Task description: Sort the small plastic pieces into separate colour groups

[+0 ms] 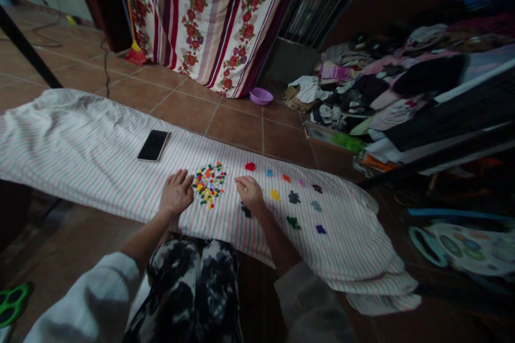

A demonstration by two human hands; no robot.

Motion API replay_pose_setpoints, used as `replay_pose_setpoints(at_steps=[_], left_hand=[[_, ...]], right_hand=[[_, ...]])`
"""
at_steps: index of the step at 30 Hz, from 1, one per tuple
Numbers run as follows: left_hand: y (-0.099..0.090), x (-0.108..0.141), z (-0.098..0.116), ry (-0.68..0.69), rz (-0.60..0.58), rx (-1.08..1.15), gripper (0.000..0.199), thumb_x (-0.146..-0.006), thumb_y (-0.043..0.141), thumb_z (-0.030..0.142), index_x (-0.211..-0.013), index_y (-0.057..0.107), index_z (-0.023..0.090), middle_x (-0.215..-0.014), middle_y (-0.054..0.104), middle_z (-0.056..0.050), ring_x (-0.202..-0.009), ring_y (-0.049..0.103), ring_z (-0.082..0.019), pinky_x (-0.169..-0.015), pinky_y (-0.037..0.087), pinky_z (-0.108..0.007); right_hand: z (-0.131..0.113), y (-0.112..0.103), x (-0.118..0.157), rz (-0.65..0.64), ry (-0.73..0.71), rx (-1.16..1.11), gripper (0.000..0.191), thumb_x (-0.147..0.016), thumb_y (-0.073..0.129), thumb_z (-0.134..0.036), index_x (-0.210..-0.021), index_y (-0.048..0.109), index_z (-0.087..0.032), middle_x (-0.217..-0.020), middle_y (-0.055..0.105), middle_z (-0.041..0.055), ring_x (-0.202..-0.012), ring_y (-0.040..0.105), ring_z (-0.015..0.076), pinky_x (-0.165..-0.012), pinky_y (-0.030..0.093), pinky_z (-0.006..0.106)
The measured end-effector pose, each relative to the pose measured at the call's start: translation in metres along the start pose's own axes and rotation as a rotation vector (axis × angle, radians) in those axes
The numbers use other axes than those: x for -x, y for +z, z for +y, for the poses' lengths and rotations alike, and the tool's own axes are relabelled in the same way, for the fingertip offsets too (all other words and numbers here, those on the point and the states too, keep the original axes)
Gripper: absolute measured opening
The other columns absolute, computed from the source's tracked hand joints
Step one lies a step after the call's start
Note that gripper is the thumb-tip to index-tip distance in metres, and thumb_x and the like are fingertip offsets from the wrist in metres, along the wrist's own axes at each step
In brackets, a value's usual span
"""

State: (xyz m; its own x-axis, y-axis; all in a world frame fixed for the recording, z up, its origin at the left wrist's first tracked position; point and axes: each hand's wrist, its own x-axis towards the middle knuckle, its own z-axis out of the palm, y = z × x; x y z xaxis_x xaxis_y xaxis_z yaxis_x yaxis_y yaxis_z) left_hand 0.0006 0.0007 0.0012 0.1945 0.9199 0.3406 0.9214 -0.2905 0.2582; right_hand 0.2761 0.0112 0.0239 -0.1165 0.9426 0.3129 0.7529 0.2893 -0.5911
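Dozens of small multicoloured pieces (208,185) are heaped on a pink-and-green striped cloth (82,153), and smaller single-colour clusters are laid out to the right, among them a red cluster (250,166) and a dark cluster (245,210). The left hand (176,193) is held flat, fingers spread and empty, on the cloth just left of the heap. The right hand (250,194) is curved down between heap and clusters, fingers closed loosely; whether a piece is held cannot be told. A phone (153,146) is placed on the far side. The dark cluster could be smeared by the right wrist (it lies just beside it), and the pieces could be scattered if the cloth were tugged or a sleeve dragged across.
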Motion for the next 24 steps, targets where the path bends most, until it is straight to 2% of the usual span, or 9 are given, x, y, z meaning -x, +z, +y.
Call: replay_pose_setpoints(at_steps=[6,11,16,24], left_hand=[[0.001,0.0,0.0,-0.002,-0.002,-0.001,0.042,-0.087,0.04,0.023,-0.122,0.062,0.017,-0.139,0.055,-0.014,-0.134,0.045,-0.029,-0.111,0.033,-0.045],[-0.001,0.0,0.001,-0.003,0.006,-0.015,0.042,-0.086,0.042,0.023,-0.122,0.062,0.018,-0.138,0.056,-0.014,-0.133,0.046,-0.029,-0.111,0.034,-0.046],[0.0,0.0,0.002,-0.007,0.008,-0.019,0.041,-0.086,0.043,0.023,-0.123,0.062,0.018,-0.138,0.055,-0.014,-0.133,0.046,-0.03,-0.111,0.034,-0.046],[0.0,0.0,0.003,-0.007,0.011,-0.014,0.041,-0.085,0.045,0.022,-0.122,0.063,0.017,-0.139,0.055,-0.014,-0.133,0.046,-0.03,-0.11,0.034,-0.045]], right_hand=[[-0.054,0.054,-0.025,-0.163,-0.159,0.033,0.025,-0.09,0.052,-0.021,-0.106,0.072,-0.025,-0.102,0.066,0.0061,-0.102,0.058,0.0196,-0.096,0.045,0.034],[-0.072,0.078,-0.045,-0.23,-0.156,0.17,0.029,-0.089,0.053,-0.015,-0.108,0.071,-0.027,-0.1,0.062,0.006,-0.103,0.054,0.0207,-0.096,0.043,0.035],[-0.074,0.084,-0.055,-0.271,-0.121,0.266,0.026,-0.089,0.054,-0.015,-0.108,0.07,-0.025,-0.1,0.061,0.0065,-0.102,0.052,0.0208,-0.096,0.04,0.034],[-0.09,0.075,-0.067,-0.419,-0.048,0.438,0.022,-0.092,0.054,-0.023,-0.109,0.067,-0.023,-0.11,0.062,0.0082,-0.109,0.051,0.0205,-0.096,0.035,0.033]])
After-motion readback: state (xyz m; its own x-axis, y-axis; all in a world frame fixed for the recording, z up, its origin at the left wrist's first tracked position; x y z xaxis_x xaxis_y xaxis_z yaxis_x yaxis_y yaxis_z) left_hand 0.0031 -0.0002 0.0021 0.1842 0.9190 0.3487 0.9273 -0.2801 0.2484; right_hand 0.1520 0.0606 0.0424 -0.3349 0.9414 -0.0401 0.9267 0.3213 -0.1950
